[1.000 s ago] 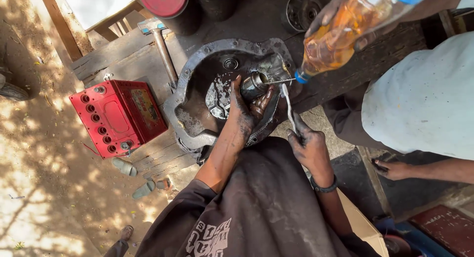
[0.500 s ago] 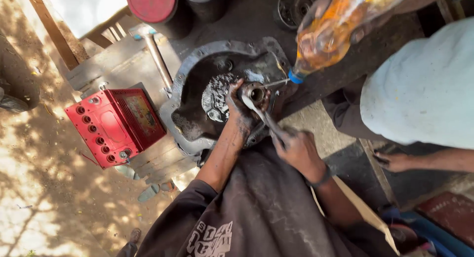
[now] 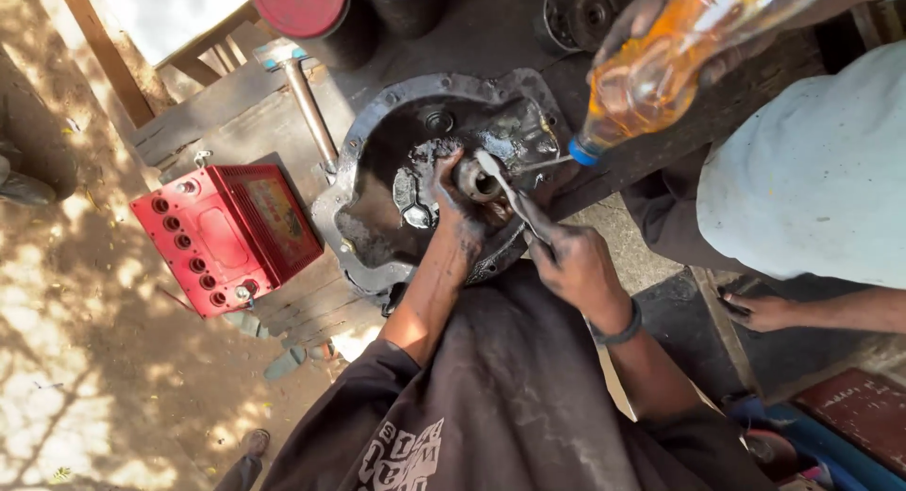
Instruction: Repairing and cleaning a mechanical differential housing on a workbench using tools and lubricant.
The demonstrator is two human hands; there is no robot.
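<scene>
Seen from above: oily left hand [image 3: 453, 208] closed around a small round metal part [image 3: 475, 179], held over the middle of a large grey metal housing [image 3: 377, 217] on a dark wooden table [image 3: 217, 123]. Right hand [image 3: 566, 260] closed on the handle of a slim metal tool [image 3: 505, 189], tip resting at the part's bore.

Above, held by a second person's hand [image 3: 642, 14], a tilted plastic bottle [image 3: 661, 66] of orange liquid, nozzle aimed down at the part.

Likely trouble, as a judgement: greasy fingers losing the part into the housing; liquid overshooting onto the hands or the table; the tool tip skidding off the wet metal toward the left fingers.

Count: one housing, one round part, one tool, one bottle. Also one red battery [image 3: 226, 236] just left of the housing, one steel hammer [image 3: 302, 94] lying behind it, one red lid [image 3: 302, 5] at the far edge. Three hands over the work; a fourth, the other person's, resting low at right [image 3: 764, 312].
</scene>
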